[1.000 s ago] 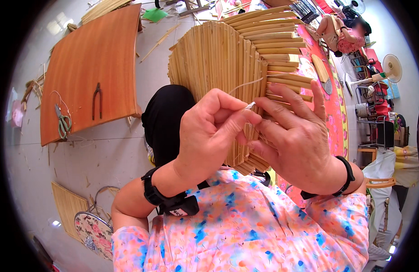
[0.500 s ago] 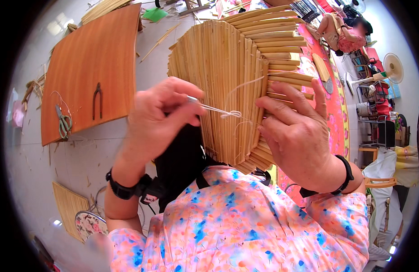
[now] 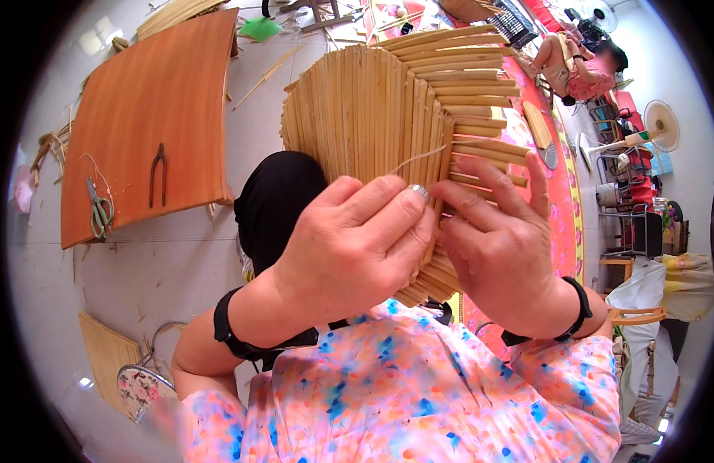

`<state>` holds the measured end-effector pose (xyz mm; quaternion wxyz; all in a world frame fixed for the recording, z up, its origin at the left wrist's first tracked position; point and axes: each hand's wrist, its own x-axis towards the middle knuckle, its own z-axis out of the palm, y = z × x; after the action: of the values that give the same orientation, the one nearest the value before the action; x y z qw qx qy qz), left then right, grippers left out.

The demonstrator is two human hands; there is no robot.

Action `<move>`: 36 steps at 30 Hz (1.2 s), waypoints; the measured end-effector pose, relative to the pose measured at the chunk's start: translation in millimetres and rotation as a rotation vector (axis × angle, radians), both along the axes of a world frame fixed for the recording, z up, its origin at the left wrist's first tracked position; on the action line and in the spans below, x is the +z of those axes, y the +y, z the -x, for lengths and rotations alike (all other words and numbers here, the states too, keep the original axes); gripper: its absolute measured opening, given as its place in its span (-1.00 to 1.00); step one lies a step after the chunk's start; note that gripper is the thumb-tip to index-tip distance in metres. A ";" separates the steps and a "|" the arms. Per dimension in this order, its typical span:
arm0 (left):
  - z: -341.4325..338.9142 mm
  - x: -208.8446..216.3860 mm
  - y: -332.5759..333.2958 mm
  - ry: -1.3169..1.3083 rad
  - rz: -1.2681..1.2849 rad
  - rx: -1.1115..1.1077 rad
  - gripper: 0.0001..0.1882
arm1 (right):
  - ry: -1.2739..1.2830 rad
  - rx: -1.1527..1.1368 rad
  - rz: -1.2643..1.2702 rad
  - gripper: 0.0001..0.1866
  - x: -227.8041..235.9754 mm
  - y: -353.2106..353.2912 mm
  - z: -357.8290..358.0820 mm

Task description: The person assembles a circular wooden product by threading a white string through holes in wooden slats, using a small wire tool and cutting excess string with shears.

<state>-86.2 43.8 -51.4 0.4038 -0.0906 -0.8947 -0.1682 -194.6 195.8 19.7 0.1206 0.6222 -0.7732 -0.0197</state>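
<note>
The bamboo mat [image 3: 372, 108] stands upright in front of the person. The left hand [image 3: 357, 247] pinches a thin strand [image 3: 419, 158] against the mat's lower edge; the right hand [image 3: 500, 243] clasps that edge beside it, fingers spread.

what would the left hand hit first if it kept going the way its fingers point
Most likely the right hand: the left hand points rightward, its fingertips nearly meeting the right fingers over the bamboo slat panel. The panel lies just behind, though depth is unclear.
</note>
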 end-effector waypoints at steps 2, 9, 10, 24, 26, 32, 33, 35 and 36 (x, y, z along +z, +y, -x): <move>4.0 -3.2 2.8 -0.064 0.032 -0.003 -0.73 | 0.023 -0.001 -0.008 -0.92 -1.2 1.4 1.2; -8.0 -9.7 -41.7 -0.088 -0.154 0.037 -0.84 | 0.014 0.029 -0.048 -0.86 -0.5 0.9 2.3; -15.4 -10.4 -52.0 -0.118 -0.401 0.043 -0.89 | -0.004 0.029 -0.048 -0.85 -0.6 1.2 2.0; -57.2 -2.6 -100.8 0.418 -1.227 -0.156 -0.86 | 0.009 0.027 -0.054 -0.69 -0.2 2.7 -1.5; -47.0 -0.8 -80.2 0.218 -1.054 -0.013 -0.87 | 0.012 0.030 -0.067 -0.67 0.1 2.7 -0.7; -3.7 -4.1 -44.8 -0.016 -0.302 0.089 -0.88 | 0.021 0.019 -0.109 -0.65 4.8 1.5 -4.6; -1.4 -3.0 -43.0 -0.059 -0.236 0.086 -0.86 | 0.021 0.016 -0.109 -0.64 4.9 1.6 -5.0; 2.9 -2.0 -40.6 -0.099 -0.157 0.085 -0.83 | 0.021 0.015 -0.111 -0.64 5.4 1.9 -5.2; 4.9 -1.7 -40.2 -0.098 -0.142 0.090 -0.82 | 0.021 0.017 -0.111 -0.64 5.8 1.7 -5.3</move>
<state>-91.1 3.6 -53.1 0.3722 -0.0132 -0.9023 -0.2173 -189.3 197.5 25.5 0.0942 0.6344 -0.7642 -0.0683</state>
